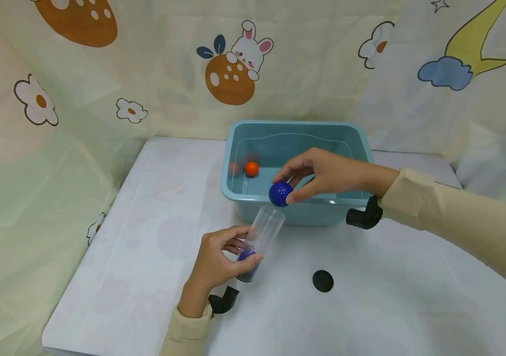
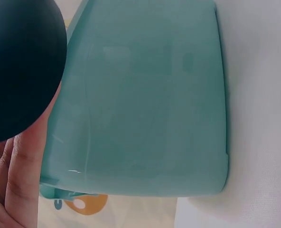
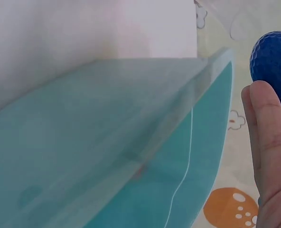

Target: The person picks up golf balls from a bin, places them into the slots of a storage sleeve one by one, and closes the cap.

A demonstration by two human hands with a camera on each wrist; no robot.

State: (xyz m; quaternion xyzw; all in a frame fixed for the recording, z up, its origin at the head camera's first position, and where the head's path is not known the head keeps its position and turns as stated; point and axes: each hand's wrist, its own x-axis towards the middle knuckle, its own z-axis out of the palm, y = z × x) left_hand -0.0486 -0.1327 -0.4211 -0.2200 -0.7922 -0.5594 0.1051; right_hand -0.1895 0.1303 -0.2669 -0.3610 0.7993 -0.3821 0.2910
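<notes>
My left hand (image 1: pixel 214 259) grips a clear plastic tube (image 1: pixel 268 225) near its lower end, the tube leaning with its mouth up and to the right. A blue ball (image 1: pixel 246 255) sits low inside the tube, partly behind the thumb. The tube's dark round base (image 2: pixel 24 66) fills the left part of the left wrist view. Just above the tube's mouth, my right hand (image 1: pixel 328 173) pinches a second blue ball between thumb and fingertips. In the right wrist view this is a dimpled golf ball (image 3: pixel 271 64) at the fingertips.
A teal plastic basin (image 1: pixel 297 212) stands behind the hands on a white-covered table (image 1: pixel 146 237). An orange ball (image 1: pixel 251 169) lies inside, at its left. On the table to the right of the tube is a flat black disc (image 1: pixel 323 281). A printed curtain (image 1: pixel 172 69) hangs behind.
</notes>
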